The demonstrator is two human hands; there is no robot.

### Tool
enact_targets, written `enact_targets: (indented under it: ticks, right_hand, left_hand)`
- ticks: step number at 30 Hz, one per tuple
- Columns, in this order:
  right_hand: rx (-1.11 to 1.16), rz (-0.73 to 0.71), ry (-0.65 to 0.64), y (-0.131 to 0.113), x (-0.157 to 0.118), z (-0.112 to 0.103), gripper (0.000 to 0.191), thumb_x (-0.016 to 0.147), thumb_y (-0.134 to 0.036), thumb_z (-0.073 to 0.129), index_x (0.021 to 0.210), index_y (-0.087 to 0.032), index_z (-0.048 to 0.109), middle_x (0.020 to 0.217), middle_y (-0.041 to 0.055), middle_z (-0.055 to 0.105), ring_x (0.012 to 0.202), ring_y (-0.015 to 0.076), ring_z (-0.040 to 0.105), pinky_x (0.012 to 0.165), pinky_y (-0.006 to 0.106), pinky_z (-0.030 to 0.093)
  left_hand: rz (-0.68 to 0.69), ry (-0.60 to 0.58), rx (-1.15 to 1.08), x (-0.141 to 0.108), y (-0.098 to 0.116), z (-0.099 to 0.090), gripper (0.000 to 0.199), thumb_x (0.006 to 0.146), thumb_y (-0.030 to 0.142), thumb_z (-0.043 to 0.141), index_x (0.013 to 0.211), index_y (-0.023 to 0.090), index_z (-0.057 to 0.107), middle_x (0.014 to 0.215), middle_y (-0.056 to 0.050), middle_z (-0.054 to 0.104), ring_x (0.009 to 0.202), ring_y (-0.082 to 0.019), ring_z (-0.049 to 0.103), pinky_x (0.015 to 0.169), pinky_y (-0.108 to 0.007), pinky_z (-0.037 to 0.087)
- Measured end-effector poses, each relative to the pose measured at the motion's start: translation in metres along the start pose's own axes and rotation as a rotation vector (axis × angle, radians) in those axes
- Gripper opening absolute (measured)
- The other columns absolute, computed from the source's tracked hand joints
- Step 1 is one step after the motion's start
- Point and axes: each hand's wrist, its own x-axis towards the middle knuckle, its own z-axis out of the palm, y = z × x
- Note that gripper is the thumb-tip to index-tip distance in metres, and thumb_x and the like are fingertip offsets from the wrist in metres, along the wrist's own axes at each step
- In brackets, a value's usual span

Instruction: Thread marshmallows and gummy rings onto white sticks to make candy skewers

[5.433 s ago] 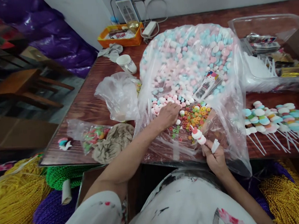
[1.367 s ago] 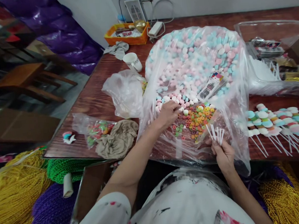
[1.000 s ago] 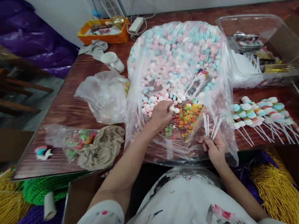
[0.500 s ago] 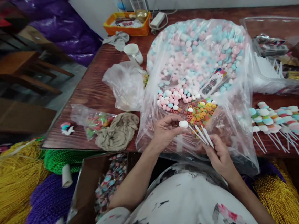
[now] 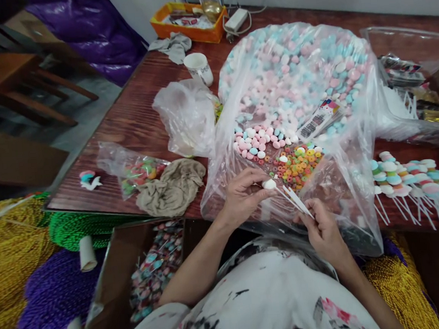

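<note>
Between the thumb and fingers of my left hand (image 5: 245,195) is a white candy (image 5: 269,184). My right hand (image 5: 321,225) pinches several white sticks (image 5: 293,199), and the tip of one meets the candy. Just beyond the hands, orange and yellow rings (image 5: 299,168) and pink, white and blue candies (image 5: 257,141) lie on a clear plastic bag (image 5: 349,174). More pastel candies fill the bag's far part. Assembled candy sticks (image 5: 410,175) rest on the table to the right.
On the wooden table (image 5: 125,126) are a mug (image 5: 199,69), a crumpled cloth (image 5: 174,188), a small candy bag (image 5: 140,173) and an orange tray (image 5: 190,31). A clear container (image 5: 409,114) stands at right. Below the table edge, a box (image 5: 111,284) holds wrapped candies.
The sticks in my right hand have tilted lower and closer together, and one tip now meets the white candy. The view has shifted slightly.
</note>
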Motion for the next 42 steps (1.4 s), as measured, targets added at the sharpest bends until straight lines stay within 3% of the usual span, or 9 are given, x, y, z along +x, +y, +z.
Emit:
enact_targets:
  ticks: [7, 16, 22, 26, 34, 37, 42]
  right_hand:
    - [-0.033, 0.019, -0.055, 0.004, 0.001, 0.001, 0.009, 0.095, -0.018, 0.044, 0.096, -0.024, 0.051, 0.080, -0.0001, 0.067, 0.071, 0.0170, 0.063, 0.070, 0.029, 0.045]
    - [-0.141, 0.048, -0.015, 0.006, 0.000, 0.005, 0.013, 0.091, -0.015, 0.045, 0.098, -0.024, 0.049, 0.082, 0.0014, 0.067, 0.074, 0.0202, 0.065, 0.068, 0.030, 0.045]
    - [0.018, 0.035, 0.090, 0.000, -0.002, 0.016, 0.009, 0.097, -0.025, 0.045, 0.093, -0.024, 0.053, 0.077, -0.0006, 0.064, 0.065, 0.0148, 0.058, 0.064, 0.026, 0.044]
    - [0.117, 0.032, 0.133, -0.001, -0.003, 0.025, 0.010, 0.098, -0.026, 0.044, 0.093, -0.023, 0.052, 0.073, -0.0025, 0.060, 0.062, 0.0130, 0.053, 0.062, 0.025, 0.041]
    - [0.197, 0.022, 0.040, -0.004, -0.001, 0.041, 0.010, 0.099, -0.026, 0.042, 0.093, -0.023, 0.050, 0.066, -0.0057, 0.048, 0.058, 0.0115, 0.046, 0.060, 0.025, 0.037]
    - [0.209, 0.003, 0.056, -0.005, 0.001, 0.044, 0.010, 0.098, -0.025, 0.042, 0.092, -0.023, 0.049, 0.066, -0.0057, 0.047, 0.058, 0.0114, 0.045, 0.060, 0.025, 0.036]
    - [0.156, -0.007, 0.083, 0.001, 0.003, 0.039, 0.008, 0.096, -0.021, 0.043, 0.097, -0.023, 0.051, 0.068, -0.0055, 0.047, 0.059, 0.0113, 0.045, 0.060, 0.025, 0.036]
  left_hand:
    - [0.026, 0.025, 0.053, 0.000, -0.001, 0.000, 0.025, 0.070, 0.026, 0.084, 0.093, 0.021, 0.076, 0.092, -0.006, 0.067, 0.086, -0.016, 0.065, 0.076, -0.029, 0.055]
    - [0.116, 0.063, 0.160, -0.003, 0.002, 0.005, 0.014, 0.076, 0.021, 0.078, 0.090, 0.021, 0.077, 0.091, -0.006, 0.075, 0.084, -0.016, 0.069, 0.081, -0.031, 0.057]
    - [0.251, 0.106, 0.241, -0.009, 0.002, 0.005, 0.017, 0.080, 0.013, 0.072, 0.093, 0.024, 0.075, 0.089, -0.005, 0.076, 0.083, -0.017, 0.071, 0.080, -0.034, 0.059]
    - [0.338, 0.065, 0.346, -0.010, 0.008, 0.002, 0.021, 0.081, 0.008, 0.068, 0.094, 0.024, 0.074, 0.092, -0.005, 0.076, 0.085, -0.017, 0.072, 0.083, -0.036, 0.058]
    - [0.424, 0.064, 0.424, -0.013, 0.008, 0.005, 0.032, 0.081, 0.002, 0.064, 0.102, 0.025, 0.072, 0.097, -0.005, 0.074, 0.090, -0.017, 0.070, 0.085, -0.034, 0.057]
    - [0.366, 0.067, 0.433, -0.011, 0.006, 0.007, 0.029, 0.083, 0.004, 0.063, 0.102, 0.024, 0.072, 0.094, -0.004, 0.073, 0.089, -0.016, 0.069, 0.084, -0.032, 0.056]
    - [0.111, 0.124, 0.175, -0.004, 0.000, 0.009, 0.036, 0.082, 0.018, 0.072, 0.118, 0.023, 0.067, 0.100, -0.005, 0.066, 0.089, -0.014, 0.066, 0.079, -0.028, 0.055]
